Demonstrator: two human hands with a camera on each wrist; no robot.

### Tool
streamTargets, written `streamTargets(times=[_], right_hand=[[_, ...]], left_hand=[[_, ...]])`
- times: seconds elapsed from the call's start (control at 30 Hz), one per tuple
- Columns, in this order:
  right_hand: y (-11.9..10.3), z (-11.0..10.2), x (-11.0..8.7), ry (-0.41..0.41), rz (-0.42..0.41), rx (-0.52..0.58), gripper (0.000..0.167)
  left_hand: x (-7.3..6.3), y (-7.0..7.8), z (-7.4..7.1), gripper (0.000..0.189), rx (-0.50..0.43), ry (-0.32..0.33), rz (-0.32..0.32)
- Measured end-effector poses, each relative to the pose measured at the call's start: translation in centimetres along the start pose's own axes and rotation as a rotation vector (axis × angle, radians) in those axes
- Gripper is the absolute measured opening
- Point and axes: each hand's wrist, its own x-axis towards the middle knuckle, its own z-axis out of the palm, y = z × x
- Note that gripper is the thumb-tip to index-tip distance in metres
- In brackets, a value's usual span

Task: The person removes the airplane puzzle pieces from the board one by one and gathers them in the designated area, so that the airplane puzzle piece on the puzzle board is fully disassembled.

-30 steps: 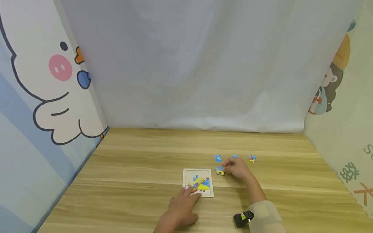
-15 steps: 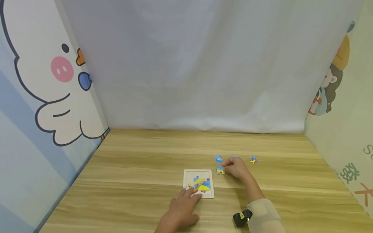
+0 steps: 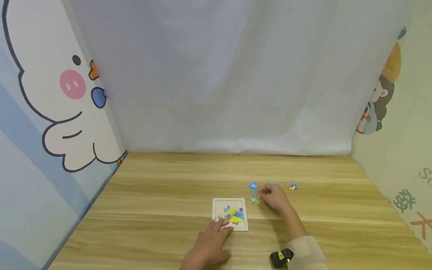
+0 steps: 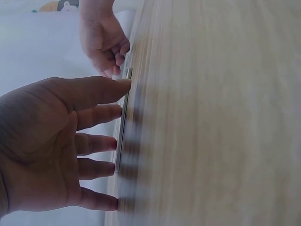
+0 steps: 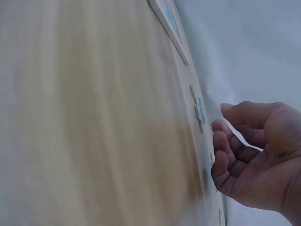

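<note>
Shows, on the smooth pale green wall (image 3: 388,165) at right, dark green brushed strokes (image 3: 404,199) resembling the Chinese character 發. Above and further right, bears thin grey hand-drawn letters (image 3: 426,175), seemingly "SO" — cut off by the edge of the head view. Lower down, carries a thick orange-brown crossed sign (image 3: 422,224), cut off too — impossible to tell whether X or 大.

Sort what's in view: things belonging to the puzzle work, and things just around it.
Puzzle work: tray; airplane section inside; blue-and-yellow piece; blue-and-white piece; red-yellow-blue piece; partly hidden piece.

Just around: table; pale backdrop; cartoon bird; black device.
</note>
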Motion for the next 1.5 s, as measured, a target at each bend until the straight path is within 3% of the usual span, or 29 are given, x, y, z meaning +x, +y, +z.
streamTargets(times=[0.33,0.57,0.8,0.97,1.2,1.5], right_hand=[[-2.0,1.1,-1.3,-0.003,-0.042,0.074,0.017],[-2.6,2.7,-0.9,-0.028,-0.111,0.104,0.016],[-3.3,4.1,-0.6,-0.103,-0.212,0.083,0.016],[-3.5,5.0,-0.4,-0.167,-0.254,0.089,0.018],[-3.4,5.6,-0.3,-0.237,-0.259,0.070,0.015],[-3.6,5.9,-0.2,-0.327,-0.257,-0.034,0.021]], left_hand=[[-0.2,-0.6,-0.4,0.057,0.018,0.049,0.045],[0.3,0.3,-0.2,0.053,0.083,0.085,0.068],[1.0,1.1,0.5,0.055,0.142,0.095,0.079],[1.2,1.3,0.9,0.067,0.167,0.028,0.039],[0.9,1.5,0.8,0.086,0.116,-0.114,-0.019],[0.6,1.4,0.6,0.087,0.072,-0.158,-0.037]])
